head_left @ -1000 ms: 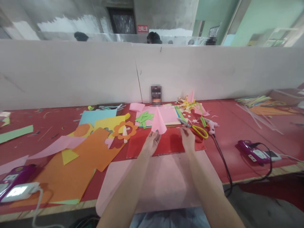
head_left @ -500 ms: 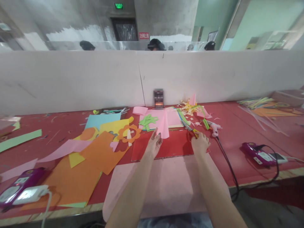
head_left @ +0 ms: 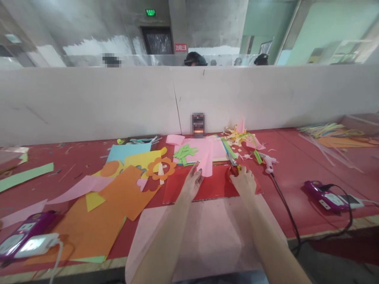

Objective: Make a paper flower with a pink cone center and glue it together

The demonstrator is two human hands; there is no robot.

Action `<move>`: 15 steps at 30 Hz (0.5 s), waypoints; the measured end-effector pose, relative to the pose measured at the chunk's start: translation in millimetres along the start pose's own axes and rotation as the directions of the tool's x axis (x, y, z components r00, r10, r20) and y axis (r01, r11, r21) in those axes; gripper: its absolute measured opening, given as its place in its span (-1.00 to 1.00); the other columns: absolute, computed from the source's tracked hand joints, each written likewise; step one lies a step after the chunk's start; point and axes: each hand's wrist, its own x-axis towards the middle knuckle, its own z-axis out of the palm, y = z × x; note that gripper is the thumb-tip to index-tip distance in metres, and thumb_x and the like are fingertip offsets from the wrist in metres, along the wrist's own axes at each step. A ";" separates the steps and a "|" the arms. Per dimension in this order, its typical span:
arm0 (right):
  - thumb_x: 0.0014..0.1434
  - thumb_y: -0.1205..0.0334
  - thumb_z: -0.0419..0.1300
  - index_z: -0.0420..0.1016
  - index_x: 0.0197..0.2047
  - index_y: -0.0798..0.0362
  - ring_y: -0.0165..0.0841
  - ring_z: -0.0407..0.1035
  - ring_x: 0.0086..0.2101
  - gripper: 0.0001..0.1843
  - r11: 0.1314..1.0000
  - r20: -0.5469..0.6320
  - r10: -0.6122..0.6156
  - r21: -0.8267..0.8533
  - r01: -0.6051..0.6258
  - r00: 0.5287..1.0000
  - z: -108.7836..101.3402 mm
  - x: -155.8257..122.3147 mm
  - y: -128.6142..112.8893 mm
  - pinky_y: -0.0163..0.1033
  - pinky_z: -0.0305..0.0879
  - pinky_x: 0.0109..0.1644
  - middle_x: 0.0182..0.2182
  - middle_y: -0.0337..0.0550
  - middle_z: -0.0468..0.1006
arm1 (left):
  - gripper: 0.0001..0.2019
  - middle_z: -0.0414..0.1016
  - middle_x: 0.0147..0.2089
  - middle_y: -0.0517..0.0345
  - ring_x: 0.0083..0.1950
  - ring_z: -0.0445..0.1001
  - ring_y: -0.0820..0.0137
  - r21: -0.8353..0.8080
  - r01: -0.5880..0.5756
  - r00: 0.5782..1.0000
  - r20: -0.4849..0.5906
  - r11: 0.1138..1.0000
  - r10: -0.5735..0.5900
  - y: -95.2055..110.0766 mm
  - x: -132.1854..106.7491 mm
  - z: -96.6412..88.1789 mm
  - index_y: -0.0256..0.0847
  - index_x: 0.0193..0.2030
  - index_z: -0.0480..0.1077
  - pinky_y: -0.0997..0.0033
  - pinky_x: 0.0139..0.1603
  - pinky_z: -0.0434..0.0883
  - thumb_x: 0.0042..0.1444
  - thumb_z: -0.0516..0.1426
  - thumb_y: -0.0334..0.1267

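Observation:
My left hand [head_left: 192, 184] is closed on the lower left edge of a folded pink paper piece [head_left: 207, 162], which stands up from the fingers. My right hand [head_left: 245, 184] grips the handles of a pair of scissors [head_left: 232, 159], whose metal blades point away and slightly left, apart from the paper. Both hands are over a red board [head_left: 217, 179]. Just beyond the left hand, cut green paper strips [head_left: 185, 152] lie on a stack of pink sheets [head_left: 220, 148].
Orange sheets [head_left: 91, 225] and an orange flower cutout [head_left: 152, 167] lie to the left. On the right are a glue gun [head_left: 269, 163] with a black cord and a purple power strip [head_left: 324, 197]. Yellow paper shreds [head_left: 235, 136] lie near the white partition [head_left: 118, 104].
My right hand has moved left with the scissors, closer to the pink paper. The pink paper in my left hand has turned and leans a little more to the right.

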 end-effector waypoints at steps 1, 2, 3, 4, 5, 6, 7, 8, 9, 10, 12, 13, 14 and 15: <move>-0.06 0.13 0.10 0.21 0.02 0.15 -0.14 0.32 -0.22 -0.45 1.000 0.009 -0.001 0.019 0.000 1.000 -0.5 -0.3 1.0 -0.18 0.20 -0.28 -0.22 0.09 0.36 | -0.54 0.46 -0.39 0.28 -0.41 0.42 0.64 0.002 0.004 1.000 0.003 1.000 -0.004 0.0 0.1 0.2 -0.07 0.00 0.33 0.64 -0.31 0.37 -0.09 0.18 -0.47; -0.06 0.15 0.10 0.21 0.03 0.15 -0.16 0.33 -0.25 -0.45 0.999 0.018 -0.003 0.043 0.002 1.000 -0.6 -0.5 2.7 -0.19 0.20 -0.28 -0.22 0.08 0.36 | -0.54 0.46 -0.39 0.28 -0.41 0.42 0.64 0.004 0.003 1.000 0.005 1.000 -0.003 0.0 0.3 0.3 -0.08 -0.01 0.33 0.64 -0.30 0.37 -0.09 0.18 -0.47; -0.06 0.18 0.10 0.21 0.04 0.14 -0.19 0.34 -0.27 -0.45 0.997 0.024 -0.010 0.073 0.009 1.000 -0.5 -0.6 4.8 -0.19 0.20 -0.28 -0.23 0.06 0.37 | -0.55 0.46 -0.37 0.27 -0.39 0.43 0.64 0.008 0.001 1.000 0.007 1.000 -0.001 -0.1 0.7 0.2 -0.08 -0.01 0.33 0.64 -0.30 0.37 -0.09 0.18 -0.47; -0.06 0.20 0.10 0.22 0.03 0.13 -0.21 0.34 -0.28 -0.46 0.994 0.023 -0.021 0.111 0.018 1.000 -0.1 -0.5 7.2 -0.20 0.20 -0.27 -0.24 0.03 0.38 | -0.55 0.47 -0.35 0.26 -0.38 0.43 0.63 0.014 -0.001 1.000 0.011 1.000 0.001 -0.2 1.3 0.0 -0.08 -0.01 0.33 0.64 -0.30 0.37 -0.09 0.18 -0.46; -0.07 0.22 0.11 0.25 0.02 0.12 -0.23 0.34 -0.28 -0.47 0.987 0.010 -0.028 0.161 0.026 1.000 0.4 -0.2 9.5 -0.20 0.19 -0.26 -0.25 0.00 0.39 | -0.55 0.47 -0.33 0.26 -0.38 0.43 0.63 0.022 -0.004 1.000 0.014 1.000 0.004 -0.3 1.8 -0.3 -0.08 0.00 0.33 0.63 -0.30 0.37 -0.09 0.18 -0.45; -0.08 0.22 0.12 0.28 0.00 0.10 -0.25 0.34 -0.29 -0.49 0.973 -0.012 -0.031 0.230 0.033 0.999 0.9 0.1 11.4 -0.21 0.19 -0.24 -0.28 -0.05 0.40 | -0.55 0.47 -0.32 0.25 -0.38 0.43 0.62 0.028 -0.007 1.000 0.016 1.000 0.006 -0.5 2.4 -0.8 -0.09 0.00 0.32 0.63 -0.31 0.37 -0.09 0.18 -0.45; -0.09 0.21 0.13 0.30 -0.02 0.07 -0.27 0.33 -0.30 -0.50 0.946 -0.037 -0.030 0.321 0.041 0.999 1.3 0.3 12.6 -0.21 0.20 -0.23 -0.31 -0.10 0.41 | -0.54 0.47 -0.32 0.24 -0.38 0.43 0.62 0.032 -0.010 1.000 0.018 0.999 0.009 -0.6 2.8 -1.3 -0.09 0.00 0.32 0.63 -0.32 0.37 -0.09 0.19 -0.44; -0.11 0.19 0.14 0.32 -0.04 0.04 -0.29 0.33 -0.33 -0.51 0.898 -0.060 -0.021 0.438 0.046 0.998 1.6 0.3 12.7 -0.21 0.20 -0.23 -0.35 -0.14 0.41 | -0.54 0.47 -0.32 0.24 -0.39 0.43 0.62 0.034 -0.015 1.000 0.020 0.999 0.014 -0.7 3.1 -1.9 -0.10 0.00 0.32 0.63 -0.32 0.37 -0.10 0.19 -0.44; -0.12 0.16 0.16 0.33 -0.05 0.02 -0.32 0.32 -0.36 -0.51 0.816 -0.076 -0.005 0.576 0.048 0.997 1.8 0.0 11.7 -0.22 0.22 -0.26 -0.37 -0.18 0.41 | -0.54 0.46 -0.34 0.25 -0.41 0.42 0.63 0.033 -0.021 1.000 0.022 0.999 0.020 -0.6 3.1 -2.3 -0.10 0.00 0.32 0.63 -0.33 0.37 -0.10 0.19 -0.44; -0.14 0.14 0.18 0.32 -0.05 -0.01 -0.35 0.31 -0.39 -0.49 0.698 -0.075 0.009 0.714 0.047 0.997 1.8 -0.6 9.5 -0.24 0.23 -0.31 -0.39 -0.21 0.41 | -0.54 0.46 -0.35 0.26 -0.42 0.42 0.63 0.030 -0.027 0.999 0.023 0.999 0.026 -0.4 2.9 -2.6 -0.11 0.00 0.32 0.63 -0.33 0.37 -0.11 0.19 -0.44; -0.16 0.14 0.21 0.28 -0.02 -0.07 -0.40 0.29 -0.44 -0.45 0.358 -0.037 0.001 0.933 0.034 0.999 1.4 -3.1 2.6 -0.31 0.21 -0.45 -0.39 -0.25 0.39 | -0.55 0.45 -0.38 0.27 -0.44 0.40 0.65 0.028 -0.033 0.999 0.020 0.999 0.033 0.3 2.0 -2.5 -0.12 -0.01 0.33 0.65 -0.34 0.36 -0.10 0.19 -0.45; -0.18 0.17 0.24 0.25 -0.01 -0.11 -0.43 0.28 -0.47 -0.41 0.184 -0.006 -0.037 0.983 0.013 0.999 0.9 -4.8 -1.4 -0.34 0.19 -0.49 -0.39 -0.28 0.39 | -0.56 0.44 -0.38 0.27 -0.44 0.40 0.65 0.029 -0.033 0.999 0.016 0.999 0.032 0.7 1.4 -2.2 -0.12 -0.02 0.33 0.65 -0.35 0.35 -0.09 0.18 -0.45; -0.21 0.20 0.26 0.22 0.01 -0.15 -0.46 0.27 -0.50 -0.36 0.040 0.024 -0.086 0.999 -0.021 0.996 0.2 -6.8 -5.4 -0.35 0.19 -0.50 -0.39 -0.31 0.38 | -0.57 0.44 -0.38 0.27 -0.44 0.39 0.65 0.031 -0.032 0.999 0.014 0.999 0.032 1.1 0.8 -1.8 -0.12 -0.02 0.33 0.65 -0.35 0.35 -0.09 0.17 -0.45; -0.24 0.23 0.28 0.20 0.02 -0.18 -0.50 0.26 -0.54 -0.31 -0.061 0.063 -0.146 0.995 -0.073 0.987 -0.7 -9.0 -9.0 -0.36 0.19 -0.52 -0.41 -0.35 0.37 | -0.58 0.45 -0.37 0.26 -0.44 0.39 0.64 0.032 -0.031 0.999 0.016 0.999 0.031 1.4 0.4 -1.3 -0.11 -0.03 0.33 0.65 -0.34 0.35 -0.08 0.17 -0.45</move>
